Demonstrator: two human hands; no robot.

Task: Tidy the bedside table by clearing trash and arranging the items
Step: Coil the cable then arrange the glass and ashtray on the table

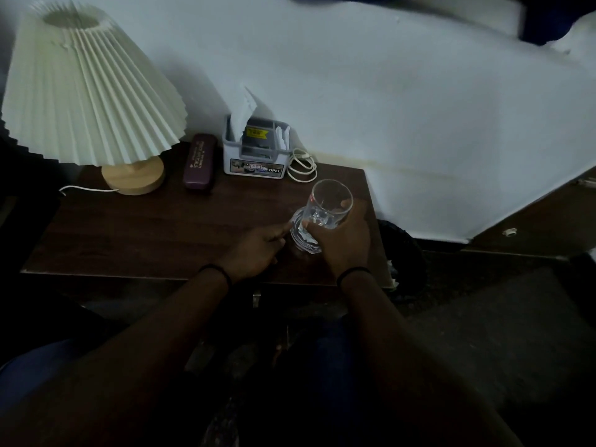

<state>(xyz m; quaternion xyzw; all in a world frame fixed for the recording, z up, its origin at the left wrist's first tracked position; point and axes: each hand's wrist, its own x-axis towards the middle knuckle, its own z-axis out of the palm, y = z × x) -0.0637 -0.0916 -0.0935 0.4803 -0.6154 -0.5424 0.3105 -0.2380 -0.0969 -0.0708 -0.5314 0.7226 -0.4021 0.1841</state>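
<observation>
A clear glass mug (pixel 325 208) is tilted over the right part of the dark wooden bedside table (pixel 145 227). My right hand (pixel 342 243) grips it around its body, thumb on the near side. My left hand (pixel 258 250) lies beside the mug's base, its fingertips touching the glass. Something pale and crumpled shows through the glass near the base; I cannot tell what it is.
A pleated cream lamp (pixel 93 88) on a wooden base stands at the back left, its cord trailing left. A purple glasses case (pixel 200 162), a grey organiser box (pixel 254 153) with papers, and a coiled white cable (pixel 303 166) line the back. A dark bin (pixel 403 256) sits right of the table.
</observation>
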